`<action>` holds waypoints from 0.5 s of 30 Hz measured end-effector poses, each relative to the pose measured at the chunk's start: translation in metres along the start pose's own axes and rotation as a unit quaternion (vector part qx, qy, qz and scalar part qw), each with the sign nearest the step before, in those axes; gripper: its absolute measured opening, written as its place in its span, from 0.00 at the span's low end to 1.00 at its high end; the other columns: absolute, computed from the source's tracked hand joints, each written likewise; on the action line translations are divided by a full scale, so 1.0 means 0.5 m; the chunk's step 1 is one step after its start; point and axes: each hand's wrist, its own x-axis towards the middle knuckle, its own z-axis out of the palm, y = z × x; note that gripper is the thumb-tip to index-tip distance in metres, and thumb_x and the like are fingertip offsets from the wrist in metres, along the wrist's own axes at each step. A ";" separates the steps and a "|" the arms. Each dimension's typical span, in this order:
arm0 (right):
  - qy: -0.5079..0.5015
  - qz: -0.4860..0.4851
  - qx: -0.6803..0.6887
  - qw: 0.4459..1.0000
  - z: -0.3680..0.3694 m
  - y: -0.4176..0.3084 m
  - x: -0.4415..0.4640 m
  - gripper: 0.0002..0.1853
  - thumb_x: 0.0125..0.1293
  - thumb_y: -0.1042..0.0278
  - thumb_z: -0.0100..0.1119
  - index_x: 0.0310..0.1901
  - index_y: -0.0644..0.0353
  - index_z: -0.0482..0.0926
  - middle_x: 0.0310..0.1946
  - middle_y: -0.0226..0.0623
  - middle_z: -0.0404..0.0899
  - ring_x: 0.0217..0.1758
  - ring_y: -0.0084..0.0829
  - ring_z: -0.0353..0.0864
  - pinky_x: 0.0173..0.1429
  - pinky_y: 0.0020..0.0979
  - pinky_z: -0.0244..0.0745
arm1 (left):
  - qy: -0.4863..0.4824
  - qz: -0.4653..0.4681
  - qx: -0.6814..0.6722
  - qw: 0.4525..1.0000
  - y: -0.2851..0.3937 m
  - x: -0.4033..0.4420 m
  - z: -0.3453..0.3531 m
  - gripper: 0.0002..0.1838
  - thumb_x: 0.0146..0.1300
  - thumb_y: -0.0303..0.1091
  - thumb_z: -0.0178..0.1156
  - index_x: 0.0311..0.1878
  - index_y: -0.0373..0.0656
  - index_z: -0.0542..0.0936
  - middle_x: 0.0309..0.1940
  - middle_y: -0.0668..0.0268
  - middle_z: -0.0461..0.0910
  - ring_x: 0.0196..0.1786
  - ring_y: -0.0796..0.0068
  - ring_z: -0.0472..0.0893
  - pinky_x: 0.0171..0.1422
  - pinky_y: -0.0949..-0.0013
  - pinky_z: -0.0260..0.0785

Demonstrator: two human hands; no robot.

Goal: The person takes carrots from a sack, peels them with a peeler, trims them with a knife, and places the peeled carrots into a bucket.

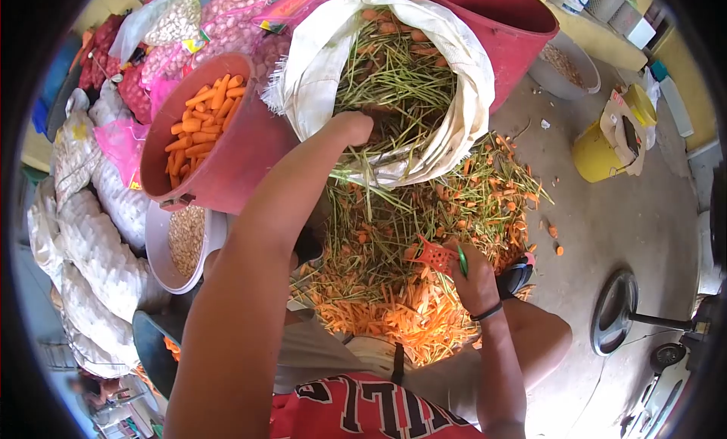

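Note:
My left hand (354, 127) reaches into the open white woven sack (309, 83); its fingers are hidden among green carrot stems (401, 79). Several unpeeled carrots (388, 28) show at the sack's far side. Lower right, my right hand (474, 278) is closed around a handheld tool with an orange-red perforated part (437, 256) and a green part (462, 260); its exact kind is unclear. Beneath that hand lies a heap of orange carrot peelings (424, 314), with cut stems and carrot tops (511, 189) spread beyond it.
Left of the sack leans a red tub (250, 136) holding peeled carrots (201, 125). Below it sits a white basin (160, 250) of pale pieces. Filled sacks (106, 250) line the left. A yellow bucket (594, 155) and a round black base (615, 312) stand right.

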 end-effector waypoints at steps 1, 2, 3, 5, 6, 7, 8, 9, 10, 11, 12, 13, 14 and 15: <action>-0.004 0.024 0.024 0.999 -0.003 0.000 -0.001 0.15 0.60 0.79 0.56 0.51 0.65 0.77 0.43 0.56 0.78 0.51 0.56 0.77 0.53 0.46 0.73 | -0.007 -0.008 -0.002 1.000 0.001 0.001 -0.004 0.15 0.60 0.33 0.55 0.46 0.36 0.83 0.46 0.52 0.83 0.50 0.54 0.82 0.54 0.58 0.75; -0.011 0.022 0.013 1.000 -0.001 0.007 -0.005 0.15 0.61 0.79 0.56 0.51 0.65 0.77 0.43 0.56 0.78 0.50 0.56 0.77 0.52 0.47 0.73 | -0.014 -0.016 -0.003 1.000 0.002 0.001 -0.008 0.16 0.60 0.34 0.56 0.46 0.35 0.83 0.47 0.52 0.83 0.51 0.54 0.82 0.55 0.59 0.75; -0.020 0.020 0.000 1.000 0.000 0.014 -0.006 0.15 0.61 0.79 0.56 0.51 0.65 0.77 0.42 0.57 0.78 0.49 0.56 0.77 0.51 0.47 0.73 | -0.019 -0.026 -0.007 0.999 0.002 0.000 -0.012 0.17 0.60 0.36 0.57 0.46 0.35 0.83 0.48 0.51 0.82 0.52 0.54 0.81 0.56 0.59 0.75; -0.040 0.013 -0.013 0.999 -0.001 0.019 -0.009 0.15 0.61 0.78 0.56 0.50 0.65 0.77 0.41 0.57 0.78 0.48 0.56 0.77 0.50 0.47 0.73 | -0.001 -0.019 0.000 1.000 0.003 -0.004 -0.021 0.18 0.59 0.39 0.59 0.44 0.35 0.83 0.46 0.50 0.83 0.50 0.54 0.82 0.55 0.60 0.75; -0.050 0.011 -0.012 0.999 -0.004 0.012 -0.009 0.14 0.61 0.78 0.56 0.50 0.65 0.77 0.40 0.57 0.78 0.47 0.56 0.77 0.50 0.47 0.73 | 0.010 -0.015 0.004 1.000 0.007 -0.014 -0.037 0.18 0.58 0.41 0.61 0.43 0.34 0.83 0.45 0.50 0.83 0.49 0.54 0.82 0.54 0.60 0.75; -0.058 0.009 -0.010 0.998 -0.005 0.007 -0.010 0.14 0.61 0.78 0.55 0.50 0.65 0.77 0.40 0.57 0.78 0.46 0.56 0.78 0.49 0.47 0.73 | 0.026 -0.015 -0.022 0.999 0.012 -0.024 -0.053 0.19 0.57 0.43 0.62 0.41 0.34 0.83 0.43 0.50 0.83 0.47 0.55 0.83 0.53 0.60 0.75; -0.061 0.005 -0.015 0.998 -0.004 0.009 -0.014 0.13 0.61 0.77 0.55 0.49 0.65 0.77 0.38 0.57 0.78 0.44 0.57 0.78 0.48 0.47 0.73 | 0.041 -0.014 -0.047 0.998 0.015 -0.035 -0.072 0.20 0.56 0.45 0.63 0.40 0.33 0.83 0.41 0.51 0.84 0.45 0.56 0.83 0.52 0.60 0.75; -0.065 0.002 -0.020 0.998 0.000 0.015 -0.019 0.13 0.62 0.76 0.55 0.48 0.65 0.76 0.36 0.57 0.78 0.43 0.57 0.78 0.47 0.47 0.73 | 0.055 -0.012 -0.071 0.996 0.022 -0.056 -0.097 0.21 0.56 0.46 0.65 0.38 0.33 0.83 0.39 0.51 0.84 0.43 0.56 0.84 0.50 0.60 0.74; -0.069 -0.002 -0.025 0.997 0.003 0.014 -0.023 0.12 0.62 0.75 0.54 0.47 0.65 0.76 0.35 0.57 0.78 0.41 0.57 0.78 0.45 0.47 0.73 | 0.045 -0.006 -0.072 0.996 0.022 -0.071 -0.121 0.22 0.55 0.47 0.66 0.39 0.33 0.83 0.39 0.51 0.84 0.42 0.57 0.84 0.48 0.60 0.75; -0.087 0.010 -0.048 0.995 0.004 0.010 -0.025 0.11 0.62 0.73 0.54 0.47 0.65 0.76 0.34 0.57 0.78 0.40 0.57 0.78 0.45 0.48 0.73 | 0.037 0.000 -0.073 0.997 0.021 -0.086 -0.151 0.23 0.55 0.48 0.66 0.40 0.33 0.83 0.39 0.51 0.84 0.41 0.58 0.84 0.47 0.60 0.75; -0.103 0.021 -0.072 0.992 0.002 0.003 -0.025 0.11 0.63 0.72 0.54 0.46 0.64 0.75 0.32 0.56 0.78 0.39 0.57 0.78 0.44 0.49 0.73 | 0.031 0.006 -0.074 0.997 0.014 -0.089 -0.173 0.24 0.54 0.49 0.67 0.41 0.33 0.83 0.39 0.50 0.84 0.40 0.59 0.84 0.45 0.61 0.75; -0.118 0.031 -0.097 0.988 0.000 -0.004 -0.025 0.10 0.63 0.71 0.53 0.45 0.64 0.75 0.31 0.56 0.78 0.37 0.58 0.79 0.43 0.50 0.73 | 0.017 0.026 -0.132 0.991 -0.002 -0.094 -0.196 0.23 0.55 0.50 0.67 0.34 0.33 0.82 0.32 0.53 0.83 0.33 0.64 0.83 0.40 0.62 0.74; -0.121 0.024 -0.102 0.987 -0.001 -0.006 -0.026 0.10 0.63 0.70 0.53 0.45 0.64 0.75 0.32 0.56 0.79 0.38 0.57 0.79 0.43 0.50 0.73 | 0.061 0.044 -0.201 0.977 -0.012 -0.107 -0.205 0.23 0.55 0.50 0.67 0.32 0.34 0.81 0.29 0.55 0.82 0.31 0.66 0.82 0.39 0.63 0.73; -0.125 0.018 -0.106 0.986 0.003 0.000 -0.030 0.10 0.63 0.70 0.54 0.45 0.64 0.74 0.32 0.55 0.79 0.38 0.57 0.79 0.42 0.50 0.73 | 0.103 0.063 -0.268 0.956 -0.019 -0.123 -0.213 0.22 0.55 0.49 0.67 0.30 0.34 0.81 0.27 0.57 0.81 0.30 0.68 0.81 0.38 0.64 0.73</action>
